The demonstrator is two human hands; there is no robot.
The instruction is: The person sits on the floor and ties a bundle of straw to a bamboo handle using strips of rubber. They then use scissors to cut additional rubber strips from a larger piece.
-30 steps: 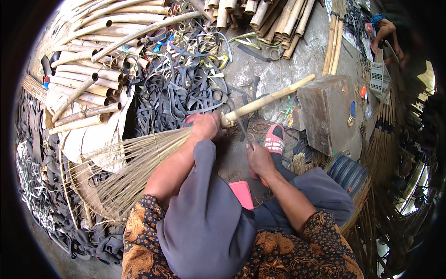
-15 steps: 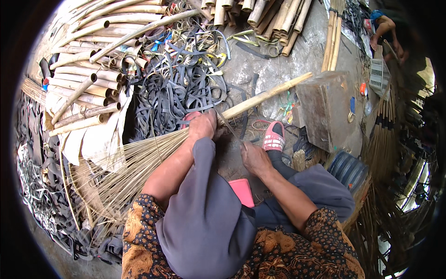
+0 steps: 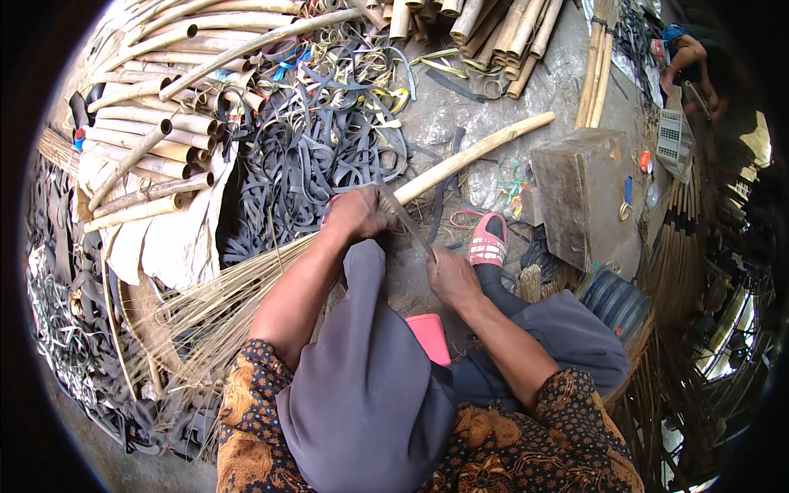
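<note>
My left hand [image 3: 358, 215] is closed around a broom where its pale bamboo handle [image 3: 477, 164] meets the bundle of thin dry stalks [image 3: 238, 296]. The handle points up and to the right; the stalks fan out to the lower left under my left forearm. My right hand [image 3: 454, 279] grips the lower end of a flat dark grey strip [image 3: 411, 227]. That strip runs taut and slanting up to the broom beside my left hand. It resembles the rubber strips in the heap beyond. My fingers hide where it meets the broom.
A heap of dark rubber strips [image 3: 304, 156] lies ahead, with stacked bamboo poles [image 3: 140, 148] at left. A wooden block [image 3: 579, 197] stands right of my sandalled foot [image 3: 490, 238]. A pink box-like object [image 3: 428, 337] sits between my legs. Another person's arm [image 3: 686, 62] shows far right.
The grey strip now shows its broader face. My left hand and the broom have shifted slightly, and the handle's far end sits a little higher. My right hand has barely moved.
</note>
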